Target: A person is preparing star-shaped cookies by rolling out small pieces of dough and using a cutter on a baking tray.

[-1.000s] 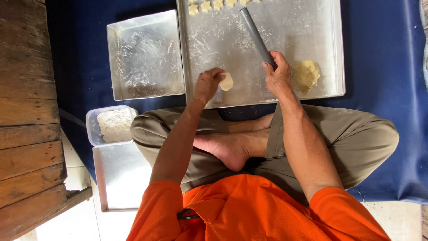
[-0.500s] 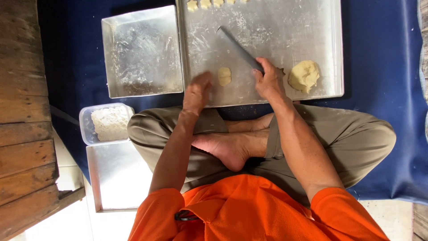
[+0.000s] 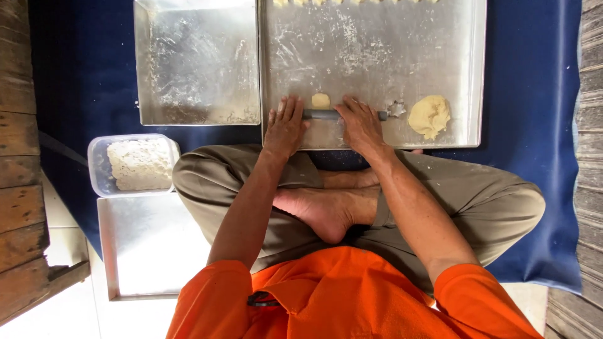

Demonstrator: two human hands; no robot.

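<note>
A thin grey rolling rod (image 3: 325, 115) lies crosswise on the near part of the large floured metal tray (image 3: 480, 75). My left hand (image 3: 286, 125) presses flat on the rod's left end. Over its right part lies my right hand (image 3: 361, 122), with the rod's tip showing beyond it. A small pale dough piece (image 3: 321, 100) sits just beyond the rod, between the two hands. Right of my right hand are a small star-shaped metal cutter (image 3: 396, 109) and a larger lump of dough (image 3: 429, 116).
A second metal tray (image 3: 198, 63), dusted with flour, adjoins on the left. A clear plastic tub of flour (image 3: 135, 164) and another tray (image 3: 151, 251) sit by my left knee. Cut dough pieces (image 3: 352, 2) line the big tray's far edge. Blue mat underneath, wooden boards on both sides.
The rod, held up at a slant in my right hand, now lies flat on the tray behind the dough piece. My left hand has let go of the dough and moved onto the rod.
</note>
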